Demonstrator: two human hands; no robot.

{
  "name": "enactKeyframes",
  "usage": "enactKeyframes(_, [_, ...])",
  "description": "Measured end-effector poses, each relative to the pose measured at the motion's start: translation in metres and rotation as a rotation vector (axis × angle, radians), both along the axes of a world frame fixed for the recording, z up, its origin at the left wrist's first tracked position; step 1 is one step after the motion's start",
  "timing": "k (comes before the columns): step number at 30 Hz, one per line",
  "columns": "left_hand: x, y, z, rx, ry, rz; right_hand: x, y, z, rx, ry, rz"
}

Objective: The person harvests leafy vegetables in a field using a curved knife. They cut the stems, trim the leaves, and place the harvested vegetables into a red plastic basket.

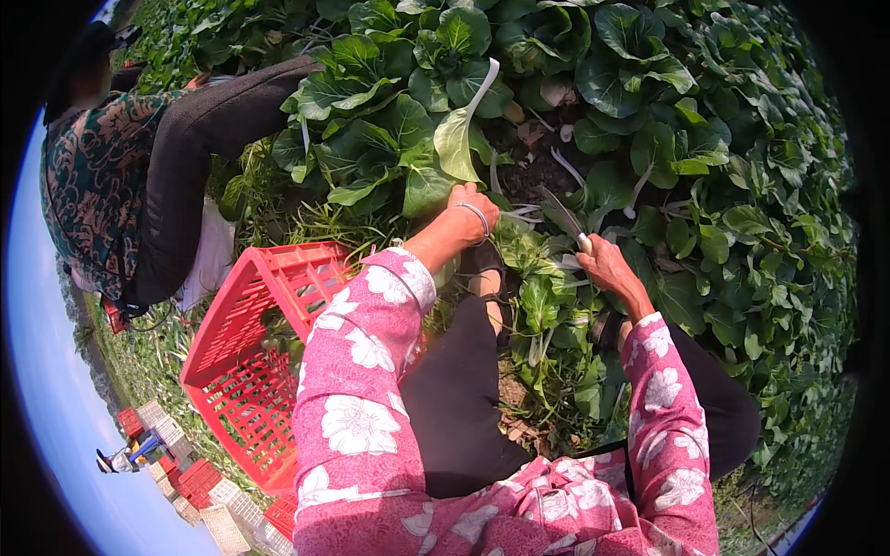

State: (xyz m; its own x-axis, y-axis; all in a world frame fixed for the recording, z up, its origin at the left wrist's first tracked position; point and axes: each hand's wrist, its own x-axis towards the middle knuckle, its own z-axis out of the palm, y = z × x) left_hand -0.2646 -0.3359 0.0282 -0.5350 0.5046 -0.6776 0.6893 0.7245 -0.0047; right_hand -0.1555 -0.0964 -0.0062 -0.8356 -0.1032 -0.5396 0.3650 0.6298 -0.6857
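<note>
My right hand (612,267) grips a knife by its pale handle (585,243). The metal blade (562,212) points up and left over cut leaves and bare soil. My left hand (474,212), with a bracelet at the wrist, has its fingers curled beside leafy green plants (389,132). Just beyond its knuckles is a pale leaf (455,142) with a long white stalk pointing upward. Whether the fingers hold that leaf or something beneath it is hidden. Loose leaves with white stalks (546,299) lie between my feet.
A red plastic crate (243,389) stands tilted in view beside my left arm. At the upper left a person in a patterned top (104,187) sits among the plants. Stacked red and white crates (201,486) and another person (122,460) are farther off. Dense greens (765,174) cover the right side.
</note>
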Motion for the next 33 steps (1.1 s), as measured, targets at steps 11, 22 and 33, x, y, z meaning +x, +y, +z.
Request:
enactKeyframes(11, [-0.059,-0.157,-0.029,-0.118,0.459,0.466,-0.110,-0.171,-0.055,-0.020,0.150,0.343])
enactKeyframes(22, [-0.062,-0.177,-0.053,-0.028,0.367,0.673,-0.145,-0.178,-0.100,0.094,0.212,0.460])
enactKeyframes(33, [-0.045,-0.198,-0.076,0.017,0.356,0.847,-0.187,-0.186,-0.138,-0.031,0.223,0.493])
